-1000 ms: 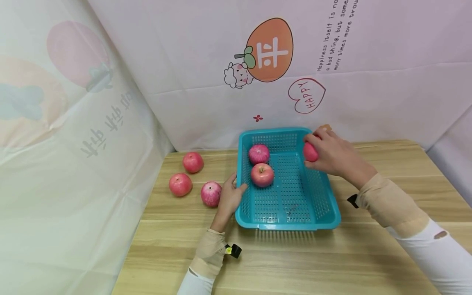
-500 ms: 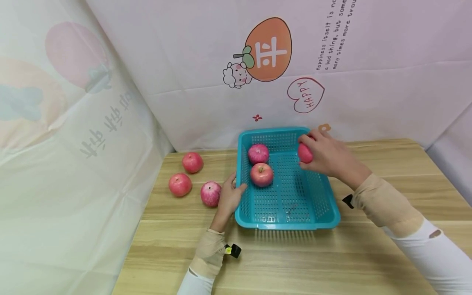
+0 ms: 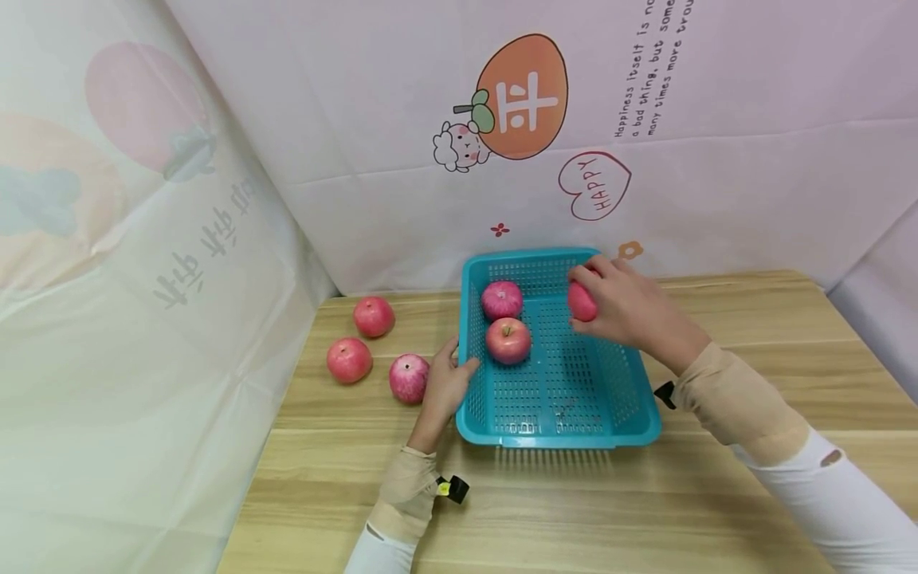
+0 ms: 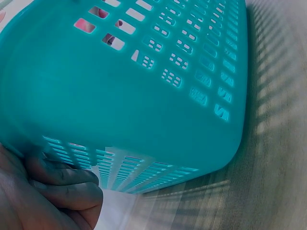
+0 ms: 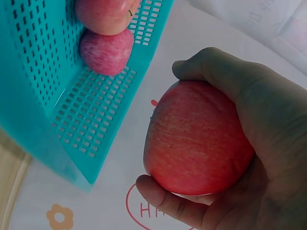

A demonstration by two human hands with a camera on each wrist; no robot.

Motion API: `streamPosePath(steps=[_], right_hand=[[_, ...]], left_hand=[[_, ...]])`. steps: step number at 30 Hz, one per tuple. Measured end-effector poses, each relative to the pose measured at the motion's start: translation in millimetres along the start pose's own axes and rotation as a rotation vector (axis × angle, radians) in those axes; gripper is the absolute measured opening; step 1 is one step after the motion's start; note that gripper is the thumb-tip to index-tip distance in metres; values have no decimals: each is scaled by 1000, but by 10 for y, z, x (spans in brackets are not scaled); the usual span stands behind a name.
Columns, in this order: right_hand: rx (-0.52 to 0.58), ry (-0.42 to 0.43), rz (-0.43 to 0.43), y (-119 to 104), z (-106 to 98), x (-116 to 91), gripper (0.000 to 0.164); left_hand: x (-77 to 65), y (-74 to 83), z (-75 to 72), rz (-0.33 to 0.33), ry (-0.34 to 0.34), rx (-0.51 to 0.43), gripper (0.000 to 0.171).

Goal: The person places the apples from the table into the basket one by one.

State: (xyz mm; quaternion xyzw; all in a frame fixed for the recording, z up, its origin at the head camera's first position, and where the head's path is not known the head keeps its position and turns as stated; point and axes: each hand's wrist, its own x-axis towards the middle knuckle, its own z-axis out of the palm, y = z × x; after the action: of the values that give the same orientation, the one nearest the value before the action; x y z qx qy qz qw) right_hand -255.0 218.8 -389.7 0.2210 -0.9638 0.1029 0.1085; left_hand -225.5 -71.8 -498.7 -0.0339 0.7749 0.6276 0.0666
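Table (image 3: 574, 510) fills my lower head feed; toward its back sits the turquoise basket (image 3: 559, 441). Left hand (image 3: 446, 387) has its thumb over the basket's left rim, fingers curled outside the wall; I read this as a brace against sliding. Right hand (image 3: 624, 307) pinches the held apple (image 3: 582, 302) between thumb and fingers above the basket's right part; opposed contact probably gives a firm hold that releases easily. Inside, a pale red apple (image 3: 508, 341) and a streaked pink apple (image 3: 502, 300) lie together near the left wall, leaving floor bare to their right. Three loose apples (image 3: 349, 360) rest left of the basket, one just beside the left hand. Only the head view gives me those three; left wrist alone shows the curled fingers closely; right wrist reveals the held apple's broad flank, mostly covered from above. Clearance beneath it: cannot tell.
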Motion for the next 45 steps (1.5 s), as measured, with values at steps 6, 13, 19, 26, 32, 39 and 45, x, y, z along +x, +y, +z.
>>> streamPosePath(steps=[6, 13, 19, 26, 32, 39, 45], right_hand=[[0, 16, -29, -50, 26, 25, 63], [18, 15, -61, -112, 73, 66, 63], [39, -28, -75, -179, 106, 81, 67], [75, -63, -108, -234, 152, 98, 66], [101, -77, -165, -266, 193, 100, 66], [117, -85, -220, -303, 243, 99, 60], [119, -132, -238, -349, 267, 107, 61]], left_hand=[[-2, -7, 2, 13, -6, -3, 55], [1, -16, 6, 5, -5, -9, 55], [-2, -11, 6, -3, -6, -3, 55], [-14, 8, 2, -5, -8, -8, 55], [-10, 8, 5, -7, -12, -17, 56], [-7, 4, 4, -11, -12, -8, 56], [-4, 3, 6, -14, -7, 4, 56]])
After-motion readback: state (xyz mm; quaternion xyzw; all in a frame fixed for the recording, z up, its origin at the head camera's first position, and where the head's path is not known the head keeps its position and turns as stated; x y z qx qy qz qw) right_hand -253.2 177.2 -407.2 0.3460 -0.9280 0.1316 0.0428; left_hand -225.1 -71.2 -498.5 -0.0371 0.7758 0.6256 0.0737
